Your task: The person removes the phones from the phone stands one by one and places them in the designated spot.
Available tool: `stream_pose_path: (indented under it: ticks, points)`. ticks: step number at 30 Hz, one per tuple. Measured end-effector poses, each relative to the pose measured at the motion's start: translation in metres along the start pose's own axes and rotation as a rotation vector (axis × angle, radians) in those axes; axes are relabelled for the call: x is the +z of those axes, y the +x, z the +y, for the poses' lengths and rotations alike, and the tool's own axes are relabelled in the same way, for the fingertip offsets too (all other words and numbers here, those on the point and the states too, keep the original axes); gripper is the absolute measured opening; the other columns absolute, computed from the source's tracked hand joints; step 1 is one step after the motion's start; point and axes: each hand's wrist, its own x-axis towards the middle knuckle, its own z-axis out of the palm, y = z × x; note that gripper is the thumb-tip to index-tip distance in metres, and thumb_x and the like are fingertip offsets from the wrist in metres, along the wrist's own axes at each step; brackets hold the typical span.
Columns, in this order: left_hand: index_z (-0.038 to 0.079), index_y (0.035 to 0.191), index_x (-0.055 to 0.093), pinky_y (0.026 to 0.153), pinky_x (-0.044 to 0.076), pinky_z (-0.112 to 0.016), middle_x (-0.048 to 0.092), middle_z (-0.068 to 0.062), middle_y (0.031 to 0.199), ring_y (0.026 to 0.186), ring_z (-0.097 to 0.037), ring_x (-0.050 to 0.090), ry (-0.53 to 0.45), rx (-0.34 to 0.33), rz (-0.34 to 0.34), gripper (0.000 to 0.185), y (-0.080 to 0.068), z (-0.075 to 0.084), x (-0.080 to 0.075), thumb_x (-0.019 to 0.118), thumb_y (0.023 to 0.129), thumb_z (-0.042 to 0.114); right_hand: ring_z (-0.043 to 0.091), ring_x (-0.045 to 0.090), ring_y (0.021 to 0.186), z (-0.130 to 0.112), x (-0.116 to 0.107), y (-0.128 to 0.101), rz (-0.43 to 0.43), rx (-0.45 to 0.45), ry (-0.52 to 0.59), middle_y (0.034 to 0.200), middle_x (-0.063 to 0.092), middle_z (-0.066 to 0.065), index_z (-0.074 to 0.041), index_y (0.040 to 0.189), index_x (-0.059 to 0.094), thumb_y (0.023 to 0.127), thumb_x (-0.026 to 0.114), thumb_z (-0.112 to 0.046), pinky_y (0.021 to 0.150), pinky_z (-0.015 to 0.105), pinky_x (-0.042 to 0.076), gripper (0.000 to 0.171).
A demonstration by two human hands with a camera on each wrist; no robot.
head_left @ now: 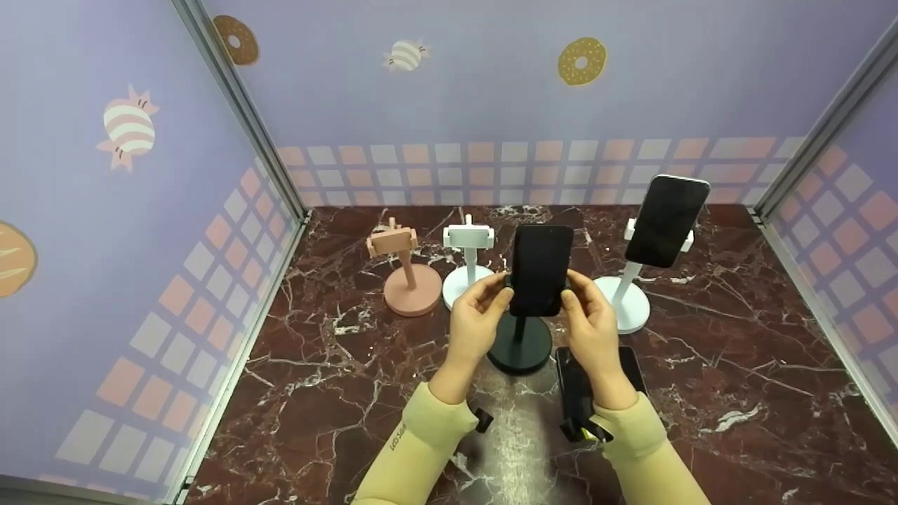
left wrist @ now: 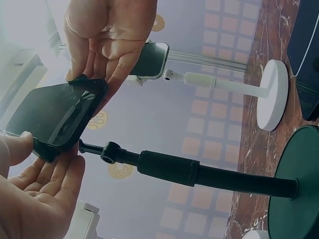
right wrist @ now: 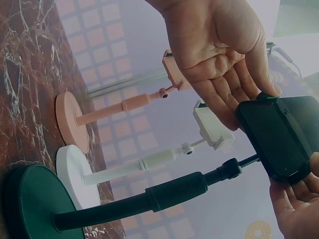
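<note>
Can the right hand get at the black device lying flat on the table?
Probably yes, once free: the right hand grips the phone clamp, but the black device lies close below, its left side largely uncovered.

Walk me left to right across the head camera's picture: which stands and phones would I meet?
Pink stand → bare white stand → held phone → second white stand, carrying another phone.
</note>
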Motion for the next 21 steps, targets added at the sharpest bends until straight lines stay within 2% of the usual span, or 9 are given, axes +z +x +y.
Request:
stream_pose_path:
  ticks: [3,8,10,14,15,18,21]
  points:
    - [-0.016,0.123,0.064,0.077,0.055,-0.016,0.069,-0.034,0.109,0.083,0.002,0.063,-0.005,0.005,0.001,0.029,0.000,0.000,0.000,0.066,0.097,-0.002,0.003,0.055,0.080,-0.001,-0.001,0.001,-0.005,0.014,-0.003,0.098,0.061,-0.014,0.017,0.135,0.052,0.105,0.052,0.000,0.074,0.015,0.048,0.034]
    - [-0.017,0.123,0.064,0.077,0.056,-0.016,0.068,-0.034,0.110,0.085,0.002,0.063,-0.015,0.012,0.004,0.030,-0.001,0.001,0.001,0.066,0.097,-0.001,0.005,0.051,0.070,-0.003,-0.003,0.003,-0.035,0.029,0.022,0.091,0.059,-0.008,0.017,0.135,0.052,0.105,0.053,-0.001,0.062,0.015,0.044,0.035]
    - [-0.017,0.123,0.064,0.078,0.056,-0.016,0.068,-0.034,0.110,0.085,0.002,0.063,-0.016,0.015,0.006,0.030,-0.001,0.001,0.001,0.066,0.097,-0.001,0.003,0.055,0.076,-0.004,-0.003,0.004,-0.040,0.018,0.050,0.097,0.062,-0.010,0.019,0.135,0.051,0.105,0.054,-0.001,0.067,0.014,0.047,0.036]
    - [-0.016,0.123,0.064,0.078,0.056,-0.016,0.068,-0.033,0.109,0.086,0.003,0.063,-0.009,0.019,0.011,0.030,-0.001,0.000,0.001,0.067,0.097,-0.001,0.002,0.063,0.101,-0.009,-0.003,0.008,-0.049,-0.037,0.086,0.114,0.066,-0.011,0.020,0.137,0.049,0.103,0.055,0.001,0.088,0.014,0.052,0.039]
    - [-0.016,0.123,0.064,0.078,0.056,-0.016,0.068,-0.033,0.109,0.086,0.003,0.063,-0.005,0.019,0.012,0.030,-0.001,0.000,0.001,0.067,0.097,-0.001,0.002,0.063,0.109,-0.010,-0.002,0.010,-0.048,-0.055,0.085,0.120,0.067,-0.009,0.019,0.138,0.049,0.103,0.056,0.002,0.094,0.015,0.052,0.040]
    - [-0.016,0.123,0.064,0.079,0.056,-0.016,0.068,-0.033,0.109,0.086,0.003,0.064,-0.001,0.015,0.012,0.030,-0.001,0.000,0.001,0.067,0.097,-0.001,0.003,0.063,0.115,-0.016,-0.001,0.014,-0.054,-0.109,0.056,0.128,0.066,0.011,0.016,0.142,0.048,0.102,0.057,0.002,0.098,0.017,0.052,0.044]
    - [-0.016,0.123,0.064,0.079,0.056,-0.016,0.068,-0.033,0.110,0.086,0.003,0.064,-0.001,0.010,0.011,0.030,-0.001,-0.001,0.001,0.067,0.097,-0.001,0.000,0.061,0.121,-0.021,0.000,0.018,-0.058,-0.159,0.004,0.138,0.059,0.029,0.012,0.146,0.045,0.101,0.058,0.002,0.101,0.016,0.051,0.048]
